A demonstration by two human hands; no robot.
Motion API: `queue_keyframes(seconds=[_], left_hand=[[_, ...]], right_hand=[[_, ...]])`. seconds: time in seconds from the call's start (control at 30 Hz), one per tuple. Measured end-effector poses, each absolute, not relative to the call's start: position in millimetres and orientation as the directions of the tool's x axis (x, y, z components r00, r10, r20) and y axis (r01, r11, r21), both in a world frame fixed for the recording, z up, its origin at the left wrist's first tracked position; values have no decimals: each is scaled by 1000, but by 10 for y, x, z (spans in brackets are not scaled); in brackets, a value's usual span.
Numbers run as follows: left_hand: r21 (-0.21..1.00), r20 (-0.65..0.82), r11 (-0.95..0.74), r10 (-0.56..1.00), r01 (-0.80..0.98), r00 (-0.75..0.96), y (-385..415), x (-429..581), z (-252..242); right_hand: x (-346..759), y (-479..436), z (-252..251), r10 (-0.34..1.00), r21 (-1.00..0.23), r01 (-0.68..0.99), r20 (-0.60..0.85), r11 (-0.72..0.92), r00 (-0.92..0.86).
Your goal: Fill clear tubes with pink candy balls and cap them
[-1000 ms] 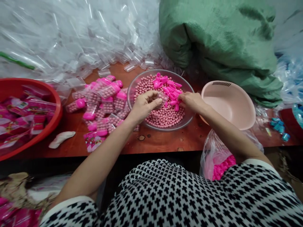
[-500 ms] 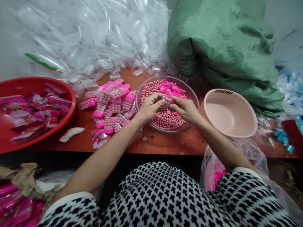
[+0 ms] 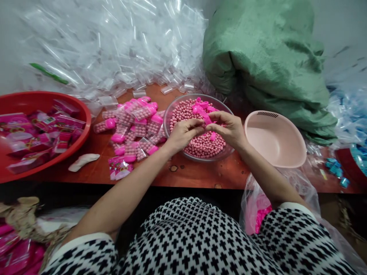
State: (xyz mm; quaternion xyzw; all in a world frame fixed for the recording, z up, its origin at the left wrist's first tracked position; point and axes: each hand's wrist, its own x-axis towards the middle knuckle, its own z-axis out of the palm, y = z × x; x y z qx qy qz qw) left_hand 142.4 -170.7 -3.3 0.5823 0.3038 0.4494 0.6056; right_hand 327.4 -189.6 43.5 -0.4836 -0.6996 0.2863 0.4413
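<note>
Both hands meet over a clear bowl [image 3: 165, 124] of round pink beads [image 3: 205, 147]. My left hand [image 3: 185, 133] is closed, its fingers pinched round a small clear container of beads that is now almost wholly hidden. From the other side, my right hand [image 3: 228, 128] pinches a bright pink plastic cap [image 3: 207, 120] against it. More pink caps [image 3: 200, 104] lie on the beads at the back of the bowl. Left of the bowl is a heap of bead-filled clear containers with pink caps [image 3: 140, 114].
A red basin [image 3: 87, 122] of pink packets [image 3: 46, 126] stands at the left. Clear empty containers [image 3: 114, 46] are piled behind. A green sack [image 3: 266, 57] and pale pink basin [image 3: 275, 139] stand right. A white scrap [image 3: 83, 162] and printed cards [image 3: 119, 168] lie near the table edge.
My hands have drawn closer together, and the bead container that showed between the fingers is now covered. The view has shifted slightly.
</note>
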Motion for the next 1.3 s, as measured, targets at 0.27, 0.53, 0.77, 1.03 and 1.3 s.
queue_keyframes(seconds=[0.27, 0.53, 0.77, 1.03, 1.3], left_hand=[[957, 276, -289, 912, -4, 303, -1775, 1384, -80], [845, 440, -510, 833, 158, 337, -1850, 1380, -14], [848, 328, -489, 786, 203, 524, -1771, 1365, -11], [964, 201, -265, 806, 35, 556, -1731, 1416, -17], [989, 149, -137, 911, -59, 385, -1674, 1395, -41]], right_hand=[[3294, -1937, 379, 936, -802, 487, 259, 345, -237], [3243, -1947, 381, 919, -785, 486, 280, 385, -278], [3421, -1859, 235, 892, -883, 384, 81, 272, -446], [3405, -1761, 833, 655, -165, 639, 57, 751, -754], [3350, -1855, 530, 812, -6, 840, 260, 543, -523]])
